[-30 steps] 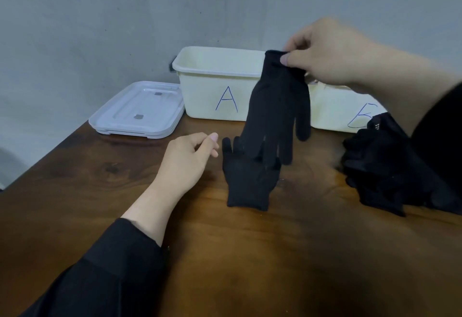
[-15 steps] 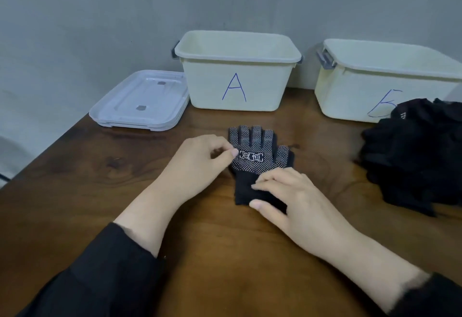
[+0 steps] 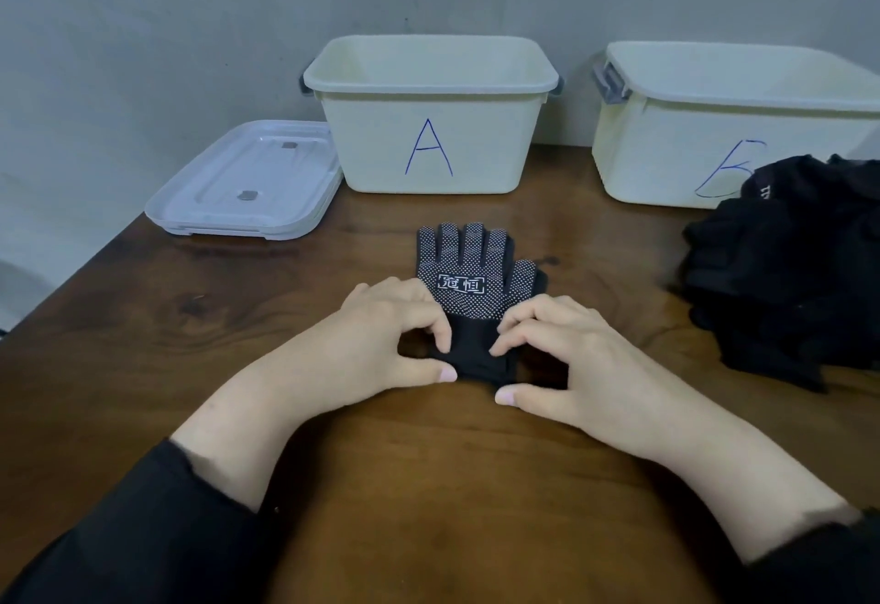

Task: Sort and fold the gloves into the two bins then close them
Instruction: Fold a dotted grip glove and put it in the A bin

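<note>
Left hand (image 3: 381,341) and right hand (image 3: 566,356) pinch the cuff of the dotted black glove (image 3: 471,279) (another glove beneath); bin A (image 3: 428,146) at twelve o'clock.

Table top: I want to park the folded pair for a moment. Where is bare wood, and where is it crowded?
Bare wood lies left of the left hand, below the lids; also between bin A and bin B, and along the near edge of the table. Crowded: the right side, under the glove pile, and the centre, where both hands pinch the dotted gloves, the right hand included.
</note>
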The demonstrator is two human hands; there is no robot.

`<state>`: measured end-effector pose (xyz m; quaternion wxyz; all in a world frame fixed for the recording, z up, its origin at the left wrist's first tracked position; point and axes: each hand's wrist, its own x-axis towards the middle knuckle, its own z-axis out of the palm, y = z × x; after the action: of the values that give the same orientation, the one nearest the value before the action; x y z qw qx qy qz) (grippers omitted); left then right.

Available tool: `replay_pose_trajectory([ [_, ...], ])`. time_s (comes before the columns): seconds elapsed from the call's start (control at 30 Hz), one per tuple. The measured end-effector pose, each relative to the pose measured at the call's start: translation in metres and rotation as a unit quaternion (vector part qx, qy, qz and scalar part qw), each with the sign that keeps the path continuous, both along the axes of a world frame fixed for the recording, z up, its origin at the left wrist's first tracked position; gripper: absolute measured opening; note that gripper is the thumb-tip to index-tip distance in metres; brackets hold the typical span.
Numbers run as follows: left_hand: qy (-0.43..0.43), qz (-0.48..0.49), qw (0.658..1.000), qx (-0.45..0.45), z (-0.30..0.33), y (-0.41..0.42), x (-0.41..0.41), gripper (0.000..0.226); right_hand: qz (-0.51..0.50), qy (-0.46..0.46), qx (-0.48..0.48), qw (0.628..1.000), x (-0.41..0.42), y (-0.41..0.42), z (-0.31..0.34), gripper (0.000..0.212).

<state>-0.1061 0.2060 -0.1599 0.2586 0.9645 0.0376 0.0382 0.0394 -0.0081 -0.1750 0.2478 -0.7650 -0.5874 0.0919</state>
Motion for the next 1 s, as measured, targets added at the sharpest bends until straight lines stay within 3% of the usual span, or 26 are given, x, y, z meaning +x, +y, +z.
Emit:
replay_pose_trajectory([
  [0.13,-0.008,-0.021,1.000,0.020,-0.001,-0.007,0.004,0.012,-0.001,-0.009,-0.009,1.000,0.001,0.000,-0.001,0.035],
  [0.33,-0.041,-0.053,0.997,0.027,-0.001,-0.010,0.003,0.014,-0.016,-0.053,0.030,0.998,-0.005,0.004,-0.002,0.020],
  [0.57,-0.040,-0.036,0.995,0.085,-0.002,-0.015,0.002,0.065,-0.049,-0.064,0.061,0.995,-0.009,0.008,-0.002,0.015],
  [0.77,-0.090,-0.003,0.989,0.120,-0.003,-0.021,0.005,0.026,-0.044,0.003,0.065,0.997,-0.009,0.005,0.003,0.007],
  [0.83,-0.094,0.009,0.990,0.104,-0.002,-0.019,0.005,0.020,-0.031,0.023,0.035,0.999,-0.007,0.002,0.007,0.017],
  [0.93,-0.104,0.024,0.990,0.087,-0.002,-0.020,0.005,0.017,-0.018,-0.001,-0.012,1.000,-0.004,0.002,0.008,0.048],
  [1.0,-0.115,0.039,0.990,0.072,-0.002,-0.020,0.006,0.013,-0.018,-0.024,0.012,0.999,-0.001,0.008,0.006,0.043],
])
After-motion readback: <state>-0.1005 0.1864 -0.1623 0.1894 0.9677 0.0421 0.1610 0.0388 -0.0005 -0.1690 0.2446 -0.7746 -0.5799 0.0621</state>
